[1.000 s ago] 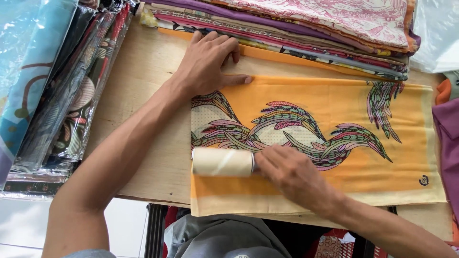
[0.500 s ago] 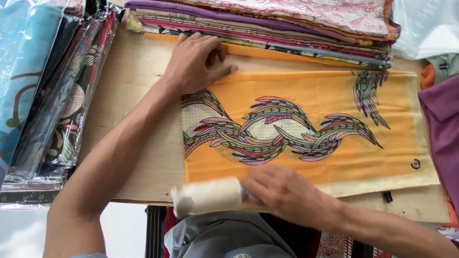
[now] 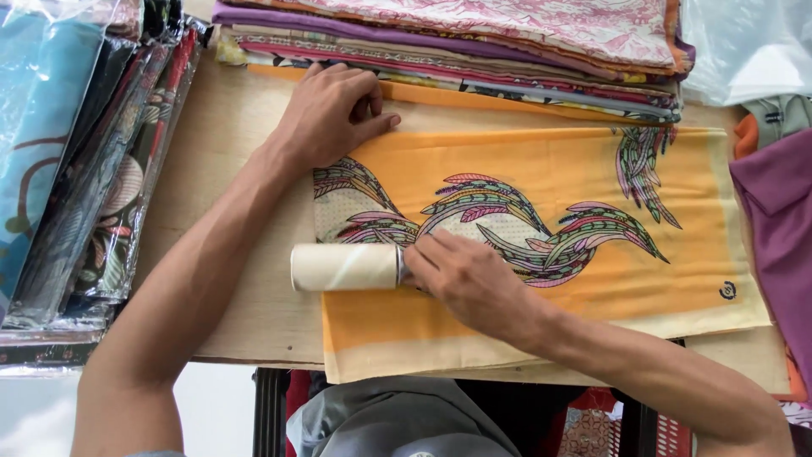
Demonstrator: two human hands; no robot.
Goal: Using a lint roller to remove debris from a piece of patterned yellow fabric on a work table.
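Observation:
An orange folded cloth (image 3: 677, 279) with a multicoloured feather pattern lies flat on a wooden board (image 3: 228, 186). My left hand (image 3: 330, 114) presses palm-down on the cloth's upper left corner, fingers together. My right hand (image 3: 469, 283) grips the handle end of a cream lint roller (image 3: 345, 267), which lies across the cloth's left edge, half on the cloth and half over the board.
A stack of folded patterned fabrics (image 3: 474, 42) sits behind the orange cloth. Plastic-wrapped fabrics (image 3: 76, 169) stand in a row at the left. A purple cloth (image 3: 778, 220) lies at the right edge. A grey garment (image 3: 397, 423) is below the board's front edge.
The lint roller went down toward the cloth's near edge, then came back up to the cloth's left edge at mid-height. My left hand stayed pressed on the upper left corner.

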